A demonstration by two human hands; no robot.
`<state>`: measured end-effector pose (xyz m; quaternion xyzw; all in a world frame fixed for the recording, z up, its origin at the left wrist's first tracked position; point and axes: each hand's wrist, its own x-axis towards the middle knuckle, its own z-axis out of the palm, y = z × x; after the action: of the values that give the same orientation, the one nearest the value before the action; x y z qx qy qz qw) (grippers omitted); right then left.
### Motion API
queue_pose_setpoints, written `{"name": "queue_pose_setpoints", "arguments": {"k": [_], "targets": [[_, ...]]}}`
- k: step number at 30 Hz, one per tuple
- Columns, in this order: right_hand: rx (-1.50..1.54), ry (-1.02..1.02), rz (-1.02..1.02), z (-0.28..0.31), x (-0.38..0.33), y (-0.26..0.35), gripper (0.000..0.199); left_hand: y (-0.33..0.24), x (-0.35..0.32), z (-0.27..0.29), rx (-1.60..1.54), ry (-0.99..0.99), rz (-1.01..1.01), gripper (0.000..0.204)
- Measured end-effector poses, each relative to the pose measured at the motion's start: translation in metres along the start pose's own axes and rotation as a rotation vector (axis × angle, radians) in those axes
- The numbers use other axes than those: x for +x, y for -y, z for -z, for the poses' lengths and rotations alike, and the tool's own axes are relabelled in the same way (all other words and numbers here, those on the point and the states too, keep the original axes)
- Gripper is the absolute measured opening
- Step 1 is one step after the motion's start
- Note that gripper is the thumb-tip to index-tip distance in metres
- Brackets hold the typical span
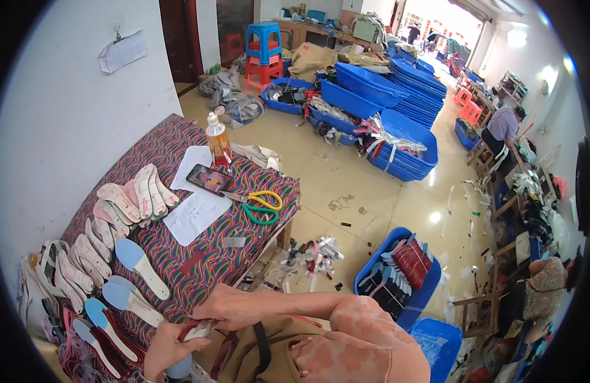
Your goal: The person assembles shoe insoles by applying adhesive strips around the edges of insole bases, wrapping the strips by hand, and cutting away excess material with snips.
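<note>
Both hands meet at the near edge of the worktop [199,262]. Left hand [167,348] grips a red-and-white insole piece [196,330] from below; right hand [228,307] pinches its upper end. Long axis runs left-right between them. Blue-tipped insoles [141,268] lie just left.

Worktop cloth [199,262]: wavy red, blue, green, black stripes. Flat shoe insoles [141,268]: pale blue tops, cream edges. Scissors [260,203]: one yellow pair, one green. Plastic tubs [403,153]: bright blue. Stacked stools [264,54]: blue over red.
</note>
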<state>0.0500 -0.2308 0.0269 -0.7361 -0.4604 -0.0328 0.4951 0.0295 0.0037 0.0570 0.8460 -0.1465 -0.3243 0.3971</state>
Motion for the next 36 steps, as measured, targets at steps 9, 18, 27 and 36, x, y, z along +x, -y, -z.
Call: {"name": "queue_pose_setpoints", "arguments": {"k": [9,18,27,36], "targets": [[0.62,0.205,-0.219,0.021,-0.003,-0.015,0.035,-0.037,-0.018,-0.002,0.662,-0.289,-0.374,0.02],[1.094,0.327,-0.41,0.011,0.016,-0.032,0.03,-0.052,-0.031,0.028,0.748,-0.337,-0.464,0.027],[0.553,0.143,-0.316,0.08,0.021,0.003,0.017,-0.041,-0.033,0.005,-0.037,-0.227,-0.284,0.031],[0.846,-0.408,-0.411,-0.016,0.006,0.035,0.012,-0.022,-0.005,-0.047,-0.996,-0.746,-0.428,0.039]]}}
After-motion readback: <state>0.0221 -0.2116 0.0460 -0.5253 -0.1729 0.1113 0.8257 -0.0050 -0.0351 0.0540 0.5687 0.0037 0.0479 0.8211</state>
